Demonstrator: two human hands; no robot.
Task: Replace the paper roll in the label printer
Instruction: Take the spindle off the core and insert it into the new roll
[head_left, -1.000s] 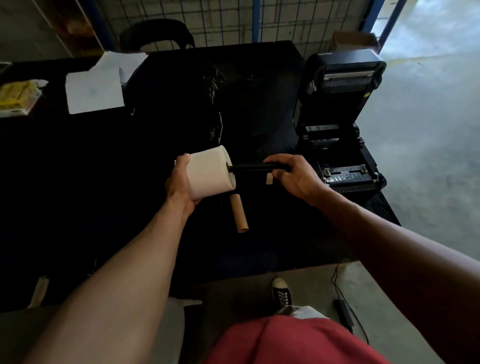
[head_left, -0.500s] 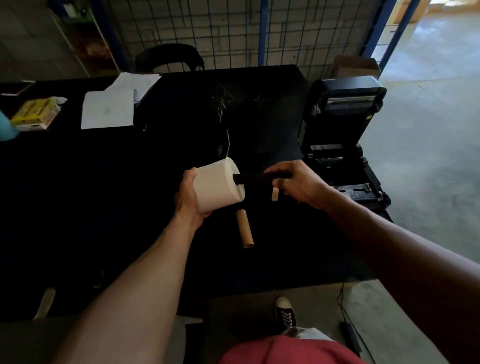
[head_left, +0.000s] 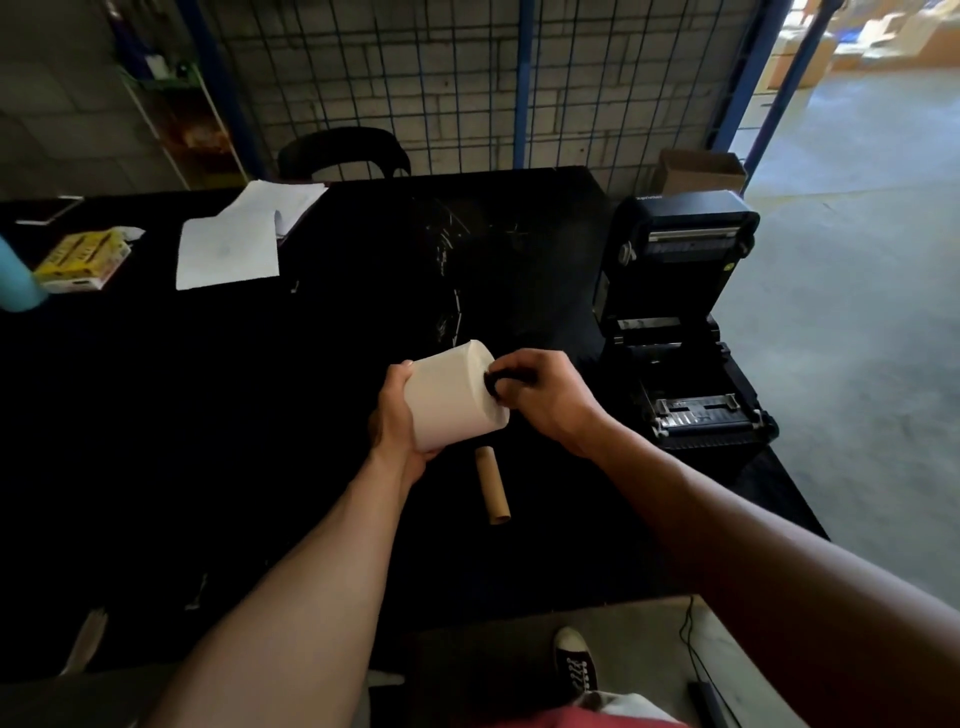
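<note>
While a bare brown cardboard core (head_left: 492, 486), a slim tube, lay on the black table (head_left: 260, 415) just on the near side of the hands, the white paper roll (head_left: 452, 400) was held above the tabletop between them, tilted with its flat end facing right. The left hand (head_left: 397, 415) cupped the roll from its left end, thumb across the top edge and the other fingers curled beneath, mostly hidden by the roll. At the centre hole of the right-hand end face, the right hand (head_left: 545, 400) gripped a black spindle (head_left: 501, 382), its fingers bent tightly round the rod. Only a short stub of the spindle showed between the knuckles and the paper. The roll was a thick, smooth, matte cylinder.

Further right, near the table's corner, stood the black plastic label printer (head_left: 685, 332), its lid (head_left: 680, 244) swung upright and its bay open, with a metal bar across the front.

Across the table to the left lay loose white sheets (head_left: 228, 254) and a yellow box (head_left: 83, 257). Beyond the far edge were a dark chair back (head_left: 343, 150), a cardboard carton (head_left: 698, 171) and a wire mesh panel (head_left: 415, 78).
</note>
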